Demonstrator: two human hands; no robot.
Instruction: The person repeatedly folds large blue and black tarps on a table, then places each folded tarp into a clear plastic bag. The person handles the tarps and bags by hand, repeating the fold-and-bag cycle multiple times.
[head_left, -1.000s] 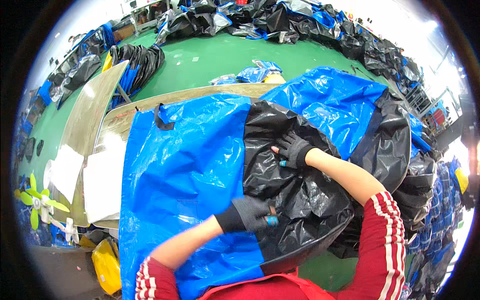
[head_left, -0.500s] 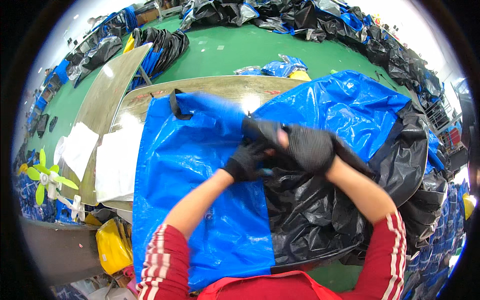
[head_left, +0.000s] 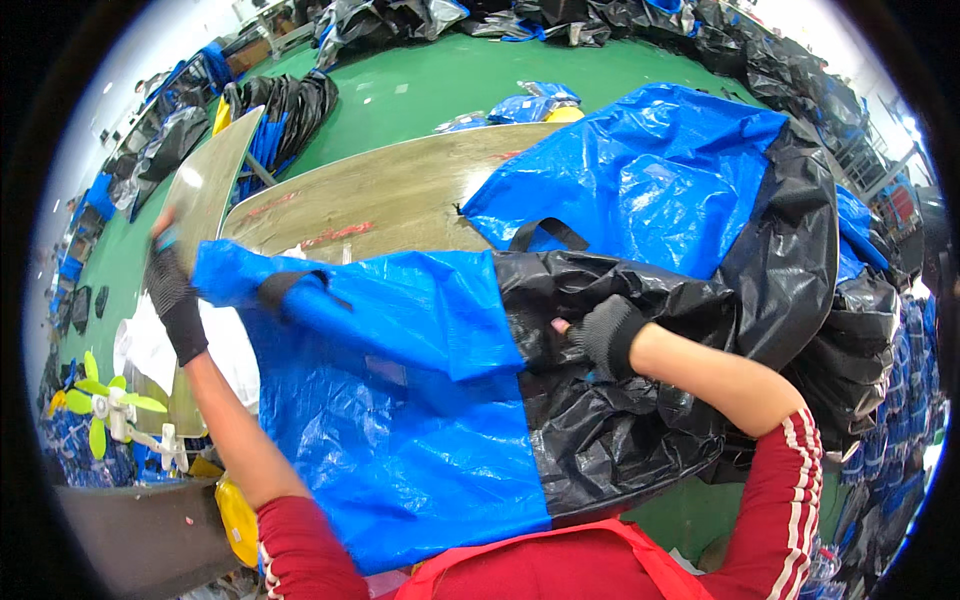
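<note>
A large blue-and-black woven plastic bag [head_left: 400,440] lies across the table in front of me, its blue part left and its black part right. Its upper blue edge is raised and folds over toward me, with a black strap [head_left: 300,287] on it. My left hand [head_left: 175,290], in a black fingertip-less glove, is stretched out beside the bag's blurred upper left corner, fingers pointing away. On the black part rests my right hand [head_left: 607,340], gloved alike, fingers curled on the creased material and thumb pointing left.
Another blue-and-black bag [head_left: 640,170] lies at the far right of the table [head_left: 350,205]. White sheets [head_left: 150,350] and a green-bladed fan [head_left: 110,402] are at the left. Packaged blue bags [head_left: 520,108] lie beyond the table, and piled bags line the green floor [head_left: 420,85].
My left hand has moved from the middle beside my right hand out to the far left. The bag's upper blue edge has lifted and folded toward me. My right hand has shifted slightly lower.
</note>
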